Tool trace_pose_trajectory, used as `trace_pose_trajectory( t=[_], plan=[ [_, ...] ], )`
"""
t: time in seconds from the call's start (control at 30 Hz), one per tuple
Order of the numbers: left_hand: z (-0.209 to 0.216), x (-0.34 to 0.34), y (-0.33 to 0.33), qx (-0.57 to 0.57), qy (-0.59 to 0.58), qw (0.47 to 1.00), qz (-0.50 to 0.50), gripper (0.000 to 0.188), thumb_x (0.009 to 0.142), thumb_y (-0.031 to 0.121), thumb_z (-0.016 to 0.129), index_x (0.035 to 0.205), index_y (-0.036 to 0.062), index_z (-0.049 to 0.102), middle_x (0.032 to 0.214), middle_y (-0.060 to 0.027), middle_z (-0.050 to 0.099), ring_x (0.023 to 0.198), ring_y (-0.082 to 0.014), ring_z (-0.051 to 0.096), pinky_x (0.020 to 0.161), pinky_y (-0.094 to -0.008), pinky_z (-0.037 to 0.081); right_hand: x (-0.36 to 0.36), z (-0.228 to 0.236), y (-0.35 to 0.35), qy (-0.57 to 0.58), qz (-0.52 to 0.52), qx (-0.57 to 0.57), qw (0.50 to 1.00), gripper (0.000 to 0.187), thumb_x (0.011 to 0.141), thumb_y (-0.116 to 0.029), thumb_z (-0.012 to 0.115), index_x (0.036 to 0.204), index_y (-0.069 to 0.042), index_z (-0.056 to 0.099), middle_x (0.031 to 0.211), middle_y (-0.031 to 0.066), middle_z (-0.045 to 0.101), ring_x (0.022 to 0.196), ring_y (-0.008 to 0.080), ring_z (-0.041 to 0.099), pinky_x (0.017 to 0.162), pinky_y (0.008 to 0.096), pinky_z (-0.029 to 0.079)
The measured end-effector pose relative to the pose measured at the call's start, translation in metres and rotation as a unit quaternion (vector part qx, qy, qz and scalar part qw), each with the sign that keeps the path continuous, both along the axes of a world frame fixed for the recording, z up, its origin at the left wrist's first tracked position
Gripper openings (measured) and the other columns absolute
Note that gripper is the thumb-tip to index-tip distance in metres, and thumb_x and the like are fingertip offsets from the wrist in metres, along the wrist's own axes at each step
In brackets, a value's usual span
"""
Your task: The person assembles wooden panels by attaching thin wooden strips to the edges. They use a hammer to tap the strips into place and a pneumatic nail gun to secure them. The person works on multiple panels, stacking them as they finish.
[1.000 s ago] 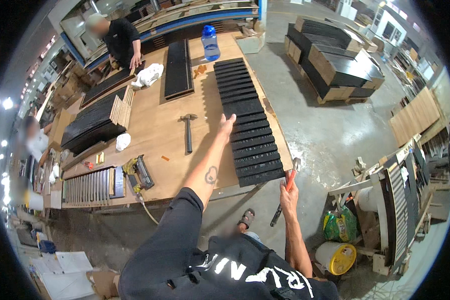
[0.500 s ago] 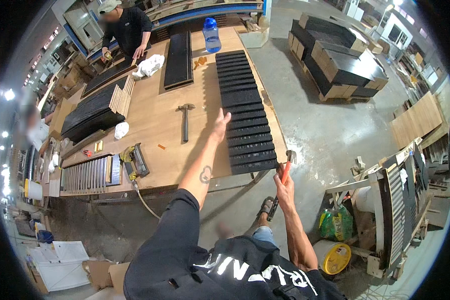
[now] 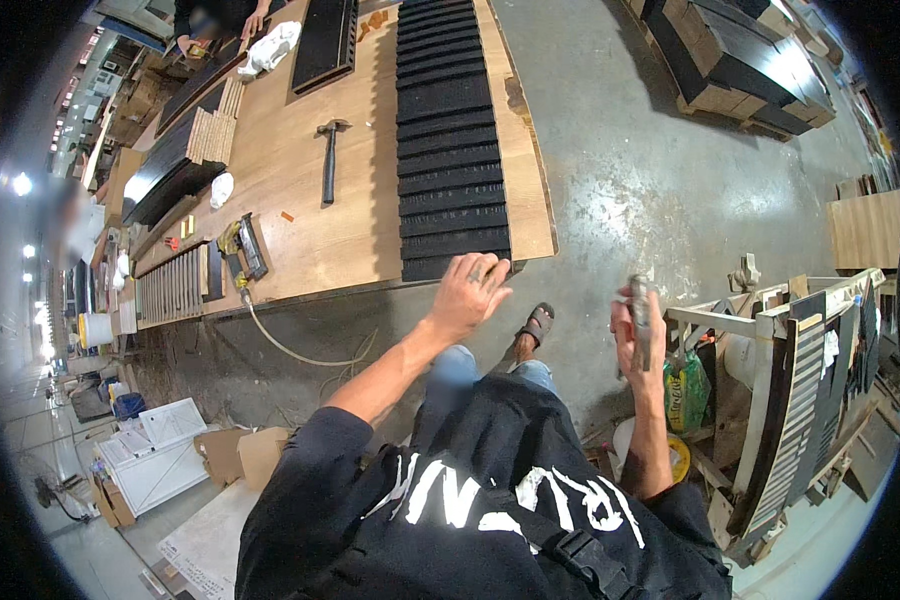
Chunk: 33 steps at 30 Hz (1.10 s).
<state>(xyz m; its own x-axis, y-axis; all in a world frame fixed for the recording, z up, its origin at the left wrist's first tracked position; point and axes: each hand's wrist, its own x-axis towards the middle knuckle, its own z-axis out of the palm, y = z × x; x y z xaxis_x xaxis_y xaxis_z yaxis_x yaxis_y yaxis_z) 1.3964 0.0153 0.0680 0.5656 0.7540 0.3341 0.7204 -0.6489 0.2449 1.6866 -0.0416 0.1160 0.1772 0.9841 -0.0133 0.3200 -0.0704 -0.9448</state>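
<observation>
A long black slatted panel [image 3: 450, 150] lies along the right side of the wooden table [image 3: 350, 235]. My left hand [image 3: 470, 292] is at its near end, fingers against the edge and thumb held apart. Out over the floor to the right, my right hand [image 3: 625, 335] is closed round a hammer [image 3: 640, 310]. The hammer is seen nearly end-on and blurred, so most of its handle is hidden. A second hammer [image 3: 329, 165], dark-handled, lies on the table left of the panel.
A nail gun [image 3: 242, 250] with a hose lies at the near table edge, by grey slats [image 3: 170, 290]. Black boards [image 3: 175, 165] are stacked beyond. A co-worker's hands [image 3: 255, 20] work at the far left. A rack of panels [image 3: 800, 400] stands right, a loaded pallet [image 3: 735, 65] far right.
My left hand has moved from the panel's left side to its near end. My right hand has swung out to the right, away from the panel's corner, with the hammer. The view has tilted down.
</observation>
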Motion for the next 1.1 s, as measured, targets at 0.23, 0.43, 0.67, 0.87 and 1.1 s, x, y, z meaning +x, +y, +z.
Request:
trace_pose_trajectory(
  t=[0.23,0.43,0.67,0.87,1.1],
  plan=[
    [-0.003,0.004,0.023,0.011,-0.009,1.0,-0.009,0.033,0.086,0.021,0.073,0.112,0.0028,0.061,0.107,-0.009,0.057,0.1,-0.0255,0.055,0.086,-0.0383,0.047,-0.012,0.04,0.01,-0.138,0.293,-0.127,0.937,0.033,0.085,-0.007,0.071,0.116,0.002,0.06,0.076,0.0186,0.057,0.065,0.028,0.057,0.063,0.0386,0.047],
    [-0.002,-0.036,0.013,-0.02,-0.025,0.999,0.019,0.035,0.086,0.016,0.074,0.115,0.0012,0.061,0.108,-0.0113,0.059,0.103,-0.0294,0.057,0.089,-0.0415,0.048,-0.041,0.035,0.023,-0.208,0.398,-0.122,0.885,0.035,0.089,-0.017,0.072,0.118,-0.001,0.062,0.095,0.024,0.068,0.091,0.0454,0.065,0.076,0.0491,0.051],
    [-0.01,-0.027,0.02,-0.062,-0.077,0.995,-0.006,0.033,0.084,0.012,0.072,0.113,0.0013,0.061,0.111,-0.0121,0.06,0.105,-0.0307,0.057,0.091,-0.0426,0.048,-0.079,0.03,0.052,-0.386,0.53,-0.084,0.75,0.026,0.092,-0.02,0.067,0.111,-0.003,0.067,0.091,0.0203,0.07,0.086,0.0415,0.069,0.073,0.0498,0.054],
    [-0.011,-0.029,0.021,-0.069,-0.068,0.995,-0.004,0.031,0.085,0.01,0.07,0.113,0.0013,0.061,0.112,-0.0123,0.059,0.104,-0.0313,0.057,0.092,-0.0432,0.048,-0.089,0.022,0.066,-0.423,0.461,-0.041,0.779,0.012,0.086,-0.011,0.065,0.094,-0.002,0.068,0.085,0.0206,0.069,0.078,0.0415,0.07,0.068,0.0495,0.055],
    [-0.007,-0.028,0.024,-0.072,-0.059,0.996,-0.002,0.027,0.086,0.01,0.068,0.11,0.0007,0.06,0.107,-0.0133,0.059,0.104,-0.0312,0.056,0.093,-0.0434,0.047,-0.097,0.02,0.067,-0.422,0.456,-0.002,0.783,0.01,0.081,-0.009,0.066,0.089,-0.003,0.07,0.085,0.0189,0.069,0.077,0.0392,0.07,0.067,0.0488,0.055]
  ],
)
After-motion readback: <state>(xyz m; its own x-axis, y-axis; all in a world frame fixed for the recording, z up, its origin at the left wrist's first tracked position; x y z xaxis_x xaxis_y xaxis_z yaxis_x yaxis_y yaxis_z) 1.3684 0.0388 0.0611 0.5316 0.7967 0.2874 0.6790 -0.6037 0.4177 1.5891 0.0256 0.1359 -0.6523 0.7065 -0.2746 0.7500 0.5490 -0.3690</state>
